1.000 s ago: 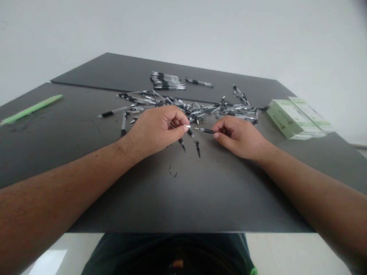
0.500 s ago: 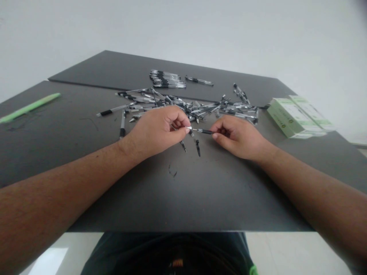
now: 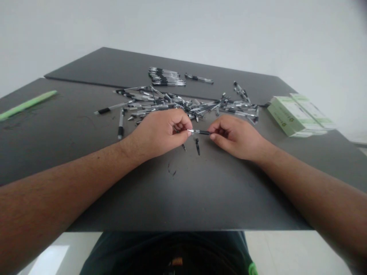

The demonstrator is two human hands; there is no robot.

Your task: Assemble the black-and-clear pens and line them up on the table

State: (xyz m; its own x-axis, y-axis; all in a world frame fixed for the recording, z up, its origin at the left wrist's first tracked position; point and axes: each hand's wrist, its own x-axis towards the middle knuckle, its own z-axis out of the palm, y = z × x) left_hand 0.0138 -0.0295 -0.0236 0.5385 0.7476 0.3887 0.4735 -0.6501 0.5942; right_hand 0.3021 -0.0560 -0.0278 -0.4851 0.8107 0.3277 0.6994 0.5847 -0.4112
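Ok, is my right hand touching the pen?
Touching. In the head view, the right hand pinches the pen, whose dark section runs straight in between thumb and finger.

Loose pens [image 3: 183, 102] heaped across the middle of the near table [image 3: 183, 202], cartons [image 3: 295, 116] to the right, a stick [image 3: 28, 105] to the far left.
On the far table [image 3: 114, 68], beyond the seam, a row of pens [image 3: 168, 77] lies left of a single pen [image 3: 199, 79]; the wall [image 3: 183, 30] stands behind. Nearer than the heap, the left hand [image 3: 166, 128] and right hand [image 3: 233, 135] face each other, the held pen [image 3: 200, 132] spanning between their fingertips. A pen cap [image 3: 197, 146] lies just nearer than it, with a pen tip [image 3: 184, 147] just left, beside the left hand. One outlying pen [image 3: 120, 124] lies left of that hand.
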